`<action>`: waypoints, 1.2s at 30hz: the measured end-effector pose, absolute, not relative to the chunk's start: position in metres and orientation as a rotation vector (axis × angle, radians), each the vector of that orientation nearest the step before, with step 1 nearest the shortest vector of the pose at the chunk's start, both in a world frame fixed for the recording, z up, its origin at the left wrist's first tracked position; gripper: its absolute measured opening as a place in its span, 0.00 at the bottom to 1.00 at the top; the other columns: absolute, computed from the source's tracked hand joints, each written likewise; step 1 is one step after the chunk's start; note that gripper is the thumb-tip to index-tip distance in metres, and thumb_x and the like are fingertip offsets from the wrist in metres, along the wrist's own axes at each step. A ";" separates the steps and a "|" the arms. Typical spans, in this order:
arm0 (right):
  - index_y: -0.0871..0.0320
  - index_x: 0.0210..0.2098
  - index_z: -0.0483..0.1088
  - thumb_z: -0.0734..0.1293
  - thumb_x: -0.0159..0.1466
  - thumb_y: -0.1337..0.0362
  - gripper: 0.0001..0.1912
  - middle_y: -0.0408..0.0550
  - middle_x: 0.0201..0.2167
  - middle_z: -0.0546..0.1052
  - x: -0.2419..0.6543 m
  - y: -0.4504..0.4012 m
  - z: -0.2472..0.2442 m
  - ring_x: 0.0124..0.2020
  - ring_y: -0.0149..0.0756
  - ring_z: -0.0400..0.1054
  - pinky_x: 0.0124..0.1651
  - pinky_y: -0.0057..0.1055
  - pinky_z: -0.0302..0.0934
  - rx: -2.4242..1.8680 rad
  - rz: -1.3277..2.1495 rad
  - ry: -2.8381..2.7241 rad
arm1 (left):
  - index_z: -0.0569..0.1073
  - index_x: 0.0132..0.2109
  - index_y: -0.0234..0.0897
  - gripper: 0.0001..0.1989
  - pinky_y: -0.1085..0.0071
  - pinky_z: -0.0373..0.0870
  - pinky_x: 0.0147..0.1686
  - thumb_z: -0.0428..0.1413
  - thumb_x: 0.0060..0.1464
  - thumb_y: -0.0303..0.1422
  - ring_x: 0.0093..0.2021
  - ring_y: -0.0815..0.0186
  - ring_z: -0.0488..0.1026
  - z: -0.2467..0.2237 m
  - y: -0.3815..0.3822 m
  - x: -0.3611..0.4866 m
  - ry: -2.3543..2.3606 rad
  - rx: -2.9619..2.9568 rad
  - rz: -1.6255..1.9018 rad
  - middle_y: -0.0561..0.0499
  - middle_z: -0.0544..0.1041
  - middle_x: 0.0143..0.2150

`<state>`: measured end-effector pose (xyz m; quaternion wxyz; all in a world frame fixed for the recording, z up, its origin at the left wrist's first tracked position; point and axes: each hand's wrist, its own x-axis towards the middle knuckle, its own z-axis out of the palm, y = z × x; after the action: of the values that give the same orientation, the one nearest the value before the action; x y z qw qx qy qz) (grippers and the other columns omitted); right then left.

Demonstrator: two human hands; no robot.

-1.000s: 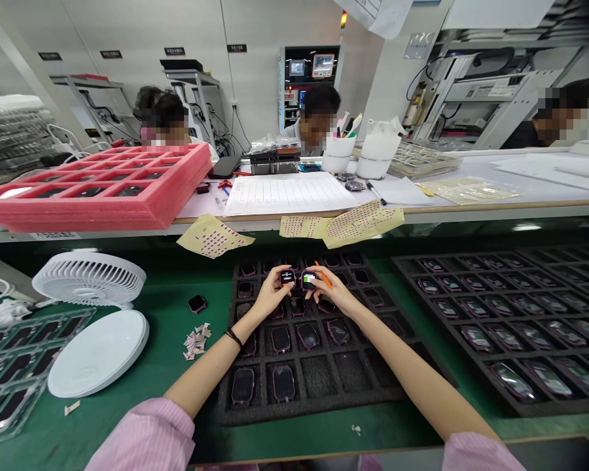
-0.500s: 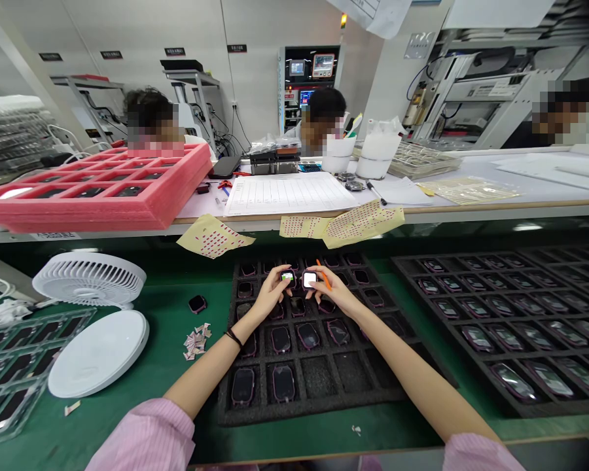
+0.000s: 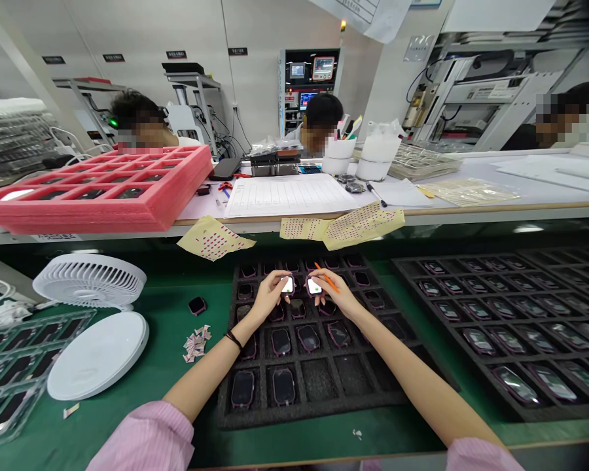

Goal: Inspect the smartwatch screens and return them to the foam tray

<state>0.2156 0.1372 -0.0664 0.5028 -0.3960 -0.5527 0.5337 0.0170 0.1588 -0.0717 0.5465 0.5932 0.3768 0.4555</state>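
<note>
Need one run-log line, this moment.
left hand: holds watch | right hand: holds watch, pen | both screens lit

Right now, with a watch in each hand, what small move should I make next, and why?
I'd probably ease both thumbs aside a little, without loosening the other fingers. Your left hand and right hand hold the left watch and right watch, whose screens are lit, but each thumb seems to cover part of its screen.
</note>
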 end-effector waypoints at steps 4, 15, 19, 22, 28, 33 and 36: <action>0.57 0.36 0.68 0.67 0.60 0.54 0.13 0.39 0.22 0.70 0.215 0.136 -0.064 0.14 0.29 0.67 0.15 0.24 0.55 -0.982 1.271 -1.324 | 0.70 0.44 0.34 0.20 0.81 0.52 0.12 0.53 0.55 0.46 0.17 0.74 0.70 -0.072 0.159 0.017 0.880 1.423 1.059 0.51 0.73 0.29; 0.56 0.43 0.65 0.72 0.54 0.56 0.21 0.43 0.34 0.72 0.216 0.138 -0.065 0.20 0.30 0.72 0.17 0.23 0.58 -0.958 1.308 -1.347 | 0.62 0.57 0.37 0.29 0.81 0.62 0.16 0.60 0.49 0.39 0.32 0.67 0.75 -0.078 0.159 0.020 0.774 1.456 1.042 0.44 0.70 0.46; 0.56 0.42 0.66 0.71 0.55 0.56 0.19 0.41 0.31 0.71 0.216 0.139 -0.066 0.18 0.28 0.70 0.16 0.22 0.57 -0.963 1.292 -1.335 | 0.62 0.57 0.37 0.30 0.80 0.63 0.17 0.60 0.50 0.40 0.32 0.66 0.75 -0.080 0.161 0.020 0.762 1.425 1.025 0.43 0.71 0.46; 0.57 0.40 0.66 0.68 0.58 0.55 0.15 0.38 0.26 0.69 0.217 0.139 -0.067 0.16 0.27 0.68 0.16 0.22 0.56 -0.969 1.278 -1.318 | 0.65 0.55 0.36 0.25 0.80 0.63 0.17 0.57 0.53 0.43 0.28 0.68 0.75 -0.077 0.160 0.019 0.796 1.401 1.030 0.45 0.72 0.42; 0.56 0.41 0.66 0.70 0.55 0.55 0.18 0.42 0.31 0.72 0.216 0.139 -0.065 0.18 0.29 0.71 0.17 0.23 0.58 -0.964 1.306 -1.322 | 0.70 0.45 0.33 0.21 0.80 0.54 0.12 0.54 0.54 0.46 0.18 0.74 0.69 -0.071 0.159 0.017 0.874 1.402 1.089 0.52 0.72 0.30; 0.57 0.41 0.67 0.71 0.55 0.54 0.18 0.41 0.29 0.71 0.216 0.139 -0.065 0.18 0.30 0.71 0.16 0.23 0.57 -0.968 1.315 -1.317 | 0.70 0.41 0.34 0.19 0.81 0.58 0.14 0.59 0.49 0.45 0.18 0.77 0.64 -0.071 0.160 0.019 0.879 1.403 1.110 0.55 0.71 0.28; 0.57 0.40 0.67 0.67 0.58 0.52 0.16 0.40 0.26 0.71 0.216 0.139 -0.066 0.17 0.31 0.70 0.16 0.23 0.57 -0.974 1.306 -1.300 | 0.69 0.42 0.34 0.21 0.80 0.64 0.17 0.62 0.46 0.43 0.22 0.75 0.66 -0.072 0.159 0.021 0.857 1.407 1.114 0.54 0.70 0.29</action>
<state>0.2165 0.1389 -0.0662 0.5044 -0.4036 -0.5385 0.5410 0.0211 0.1595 -0.0720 0.5452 0.5931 0.3611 0.4696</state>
